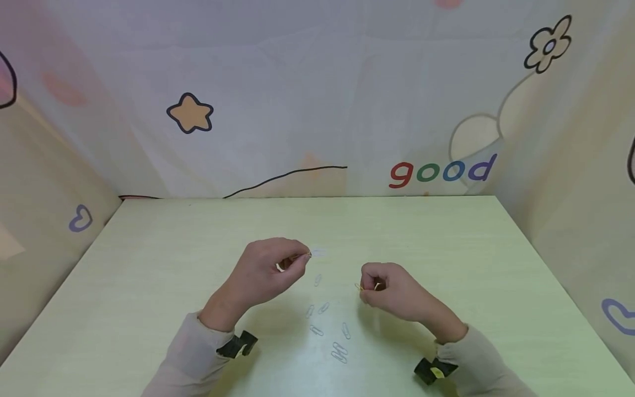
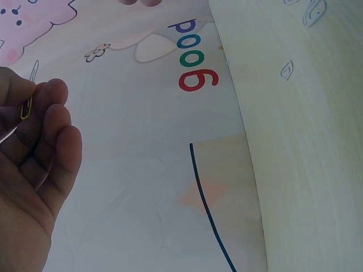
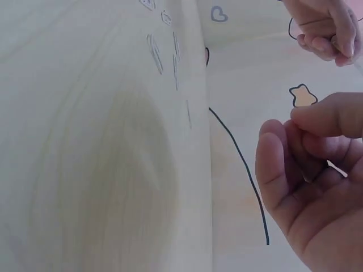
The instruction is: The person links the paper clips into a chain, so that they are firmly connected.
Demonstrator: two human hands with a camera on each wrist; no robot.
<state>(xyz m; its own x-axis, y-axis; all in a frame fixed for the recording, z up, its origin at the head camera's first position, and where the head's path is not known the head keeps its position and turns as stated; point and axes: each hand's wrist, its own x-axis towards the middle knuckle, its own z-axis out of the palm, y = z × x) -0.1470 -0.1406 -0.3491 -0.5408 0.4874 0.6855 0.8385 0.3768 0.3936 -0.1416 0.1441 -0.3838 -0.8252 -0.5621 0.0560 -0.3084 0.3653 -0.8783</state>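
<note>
Between thumb and forefinger, my left hand [image 1: 268,270] pinches a paper clip. In the left wrist view this paper clip [image 2: 26,109] has a yellowish lower loop, and a thin pale wire end rises above the fingertips. Lower and to the right in the head view, my right hand [image 1: 397,292] pinches a small yellowish wire clip [image 1: 358,286], its tip poking out to the left. The right wrist view hides that clip behind the thumb and fingers. Both hands are raised over the table, apart from each other. Below and between them lie several loose paper clips [image 1: 339,353].
The pale green table [image 1: 198,226] ends at a printed cloth backdrop [image 1: 278,110]. One loose paper clip [image 1: 318,280] lies farther back than the others. Dark wrist mounts sit on the left sleeve [image 1: 190,353] and the right sleeve [image 1: 481,358].
</note>
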